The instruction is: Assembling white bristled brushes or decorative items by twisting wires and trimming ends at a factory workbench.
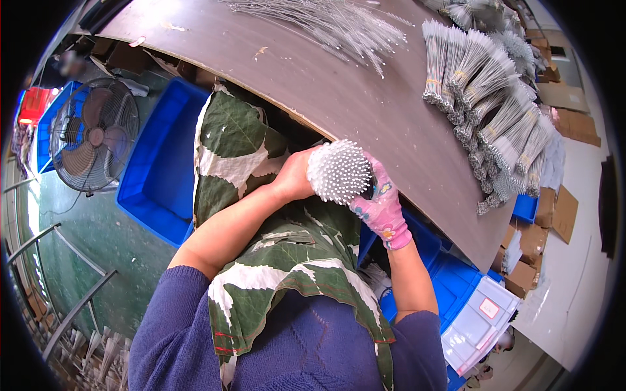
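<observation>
Over my lap, at the table's near edge, a thick bundle of thin tube brushes [338, 172] points its round, white-dotted end up at me. My bare left hand [297, 174] wraps the bundle from the left; its fingertips are hidden behind it. On the right, my right hand [383, 207], in a pink flowered glove, closes round the bundle's side. The rest of the bundle's length is out of sight beneath its end.
Loose tube brushes [339, 29] lie spread on the brown table [293, 72]. Several banded brush bundles [482, 91] are piled at its right side. To the left are a blue bin [166, 156] and a standing fan [96, 137]. Cardboard boxes [525, 260] and a clear-lidded bin [479, 319] sit right.
</observation>
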`<state>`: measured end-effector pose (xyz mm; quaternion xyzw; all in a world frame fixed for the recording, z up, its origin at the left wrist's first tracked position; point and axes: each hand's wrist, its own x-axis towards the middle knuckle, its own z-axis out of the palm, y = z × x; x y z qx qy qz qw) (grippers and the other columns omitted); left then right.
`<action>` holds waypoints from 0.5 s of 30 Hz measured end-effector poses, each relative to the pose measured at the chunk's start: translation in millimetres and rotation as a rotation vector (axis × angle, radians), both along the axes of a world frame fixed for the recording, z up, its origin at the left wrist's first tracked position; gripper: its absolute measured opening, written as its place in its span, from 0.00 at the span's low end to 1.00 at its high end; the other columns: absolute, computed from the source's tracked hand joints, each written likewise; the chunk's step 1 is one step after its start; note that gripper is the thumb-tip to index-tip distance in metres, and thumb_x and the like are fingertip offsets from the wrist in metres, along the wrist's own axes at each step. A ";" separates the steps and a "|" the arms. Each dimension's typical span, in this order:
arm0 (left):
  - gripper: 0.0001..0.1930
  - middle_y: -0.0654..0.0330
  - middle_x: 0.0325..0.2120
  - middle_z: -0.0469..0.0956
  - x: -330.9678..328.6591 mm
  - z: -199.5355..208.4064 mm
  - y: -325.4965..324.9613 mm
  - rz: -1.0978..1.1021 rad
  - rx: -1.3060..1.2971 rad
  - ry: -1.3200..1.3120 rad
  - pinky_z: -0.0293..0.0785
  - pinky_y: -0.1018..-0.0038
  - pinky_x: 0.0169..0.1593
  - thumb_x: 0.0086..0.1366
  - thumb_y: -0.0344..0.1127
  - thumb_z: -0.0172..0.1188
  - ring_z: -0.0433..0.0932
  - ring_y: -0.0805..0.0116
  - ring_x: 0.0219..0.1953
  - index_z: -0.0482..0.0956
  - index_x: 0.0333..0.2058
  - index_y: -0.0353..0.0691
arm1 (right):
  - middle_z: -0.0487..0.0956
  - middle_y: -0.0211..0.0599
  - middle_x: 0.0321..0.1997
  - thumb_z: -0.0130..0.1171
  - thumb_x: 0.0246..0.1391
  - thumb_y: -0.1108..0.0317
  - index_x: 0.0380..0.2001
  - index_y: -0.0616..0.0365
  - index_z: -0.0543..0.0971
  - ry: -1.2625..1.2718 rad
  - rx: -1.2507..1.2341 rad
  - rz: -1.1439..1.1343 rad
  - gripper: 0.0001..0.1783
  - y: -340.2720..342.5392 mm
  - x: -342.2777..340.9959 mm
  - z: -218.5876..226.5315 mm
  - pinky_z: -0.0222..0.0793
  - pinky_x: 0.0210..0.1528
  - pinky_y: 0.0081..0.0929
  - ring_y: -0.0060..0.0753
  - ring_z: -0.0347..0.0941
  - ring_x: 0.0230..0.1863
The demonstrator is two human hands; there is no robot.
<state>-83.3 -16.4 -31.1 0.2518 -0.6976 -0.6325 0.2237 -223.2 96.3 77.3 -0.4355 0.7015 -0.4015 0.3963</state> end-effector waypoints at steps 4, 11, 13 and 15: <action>0.15 0.53 0.35 0.79 -6.4 -5.2 -1.5 0.124 -0.002 0.072 0.73 0.71 0.44 0.51 0.31 0.64 0.79 0.60 0.40 0.76 0.39 0.36 | 0.70 0.39 0.57 0.63 0.38 0.75 0.58 0.62 0.64 0.135 -0.072 0.038 0.39 -9.1 -2.9 4.0 0.58 0.62 0.28 0.31 0.65 0.58; 0.13 0.55 0.33 0.81 -11.3 -21.7 3.9 0.217 0.015 0.035 0.74 0.73 0.42 0.52 0.30 0.62 0.80 0.67 0.37 0.77 0.38 0.33 | 0.71 0.40 0.53 0.56 0.53 0.75 0.56 0.66 0.65 -0.104 -0.010 -0.062 0.26 -2.7 -18.0 12.7 0.68 0.50 0.23 0.29 0.70 0.51; 0.13 0.55 0.33 0.81 -11.2 -22.8 4.9 0.249 0.133 0.109 0.74 0.73 0.41 0.52 0.29 0.63 0.80 0.67 0.37 0.78 0.37 0.33 | 0.76 0.35 0.38 0.52 0.60 0.58 0.49 0.66 0.70 -0.439 0.231 -0.187 0.22 9.0 -22.6 23.6 0.68 0.30 0.14 0.20 0.72 0.30; 0.13 0.55 0.33 0.81 -11.8 -28.3 7.2 0.259 0.162 0.134 0.74 0.74 0.41 0.51 0.29 0.63 0.80 0.67 0.36 0.78 0.37 0.33 | 0.75 0.30 0.24 0.43 0.62 0.45 0.42 0.65 0.74 -0.543 0.269 -0.191 0.29 10.6 -13.6 30.5 0.57 0.17 0.10 0.14 0.63 0.16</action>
